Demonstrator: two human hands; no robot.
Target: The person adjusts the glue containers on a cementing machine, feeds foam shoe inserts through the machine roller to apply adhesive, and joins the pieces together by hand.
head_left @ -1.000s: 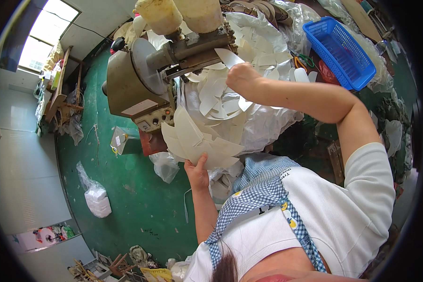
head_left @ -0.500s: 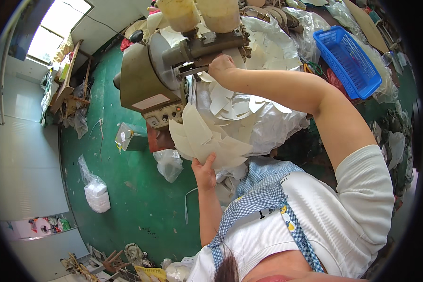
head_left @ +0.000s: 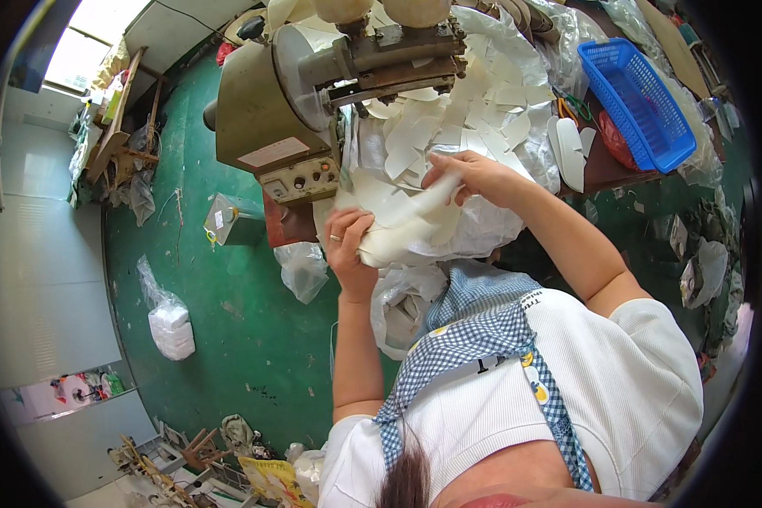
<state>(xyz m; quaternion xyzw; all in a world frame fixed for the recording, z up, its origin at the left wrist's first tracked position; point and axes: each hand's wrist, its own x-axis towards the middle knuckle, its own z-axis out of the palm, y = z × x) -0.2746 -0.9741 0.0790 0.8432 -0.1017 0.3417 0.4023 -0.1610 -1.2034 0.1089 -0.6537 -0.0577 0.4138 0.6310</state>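
Note:
My left hand (head_left: 350, 241) is closed on the near left side of a batch of thin cream cut pieces (head_left: 389, 241), thumb over the top. At the batch's far right side, my right hand (head_left: 476, 176) grips a pale cut piece, its fingers bent round the edge. The piece is smeared by motion, so its outline is unclear. Just beyond my hands stands an olive-green machine (head_left: 254, 110) with a horizontal metal arm (head_left: 398, 55). More loose cream pieces (head_left: 423, 135) lie heaped on white plastic sheeting beneath and beside that arm.
A blue plastic basket (head_left: 635, 102) sits at the far right of the table, with a few pale pieces (head_left: 571, 152) near it. A clear bag of white material (head_left: 171, 330) and a square metal can (head_left: 229, 216) stand on the green floor (head_left: 254, 356) to the left.
My right hand has come back from the machine's arm toward me and now grips a piece beside the batch. My left hand has risen slightly, and the batch is now bent.

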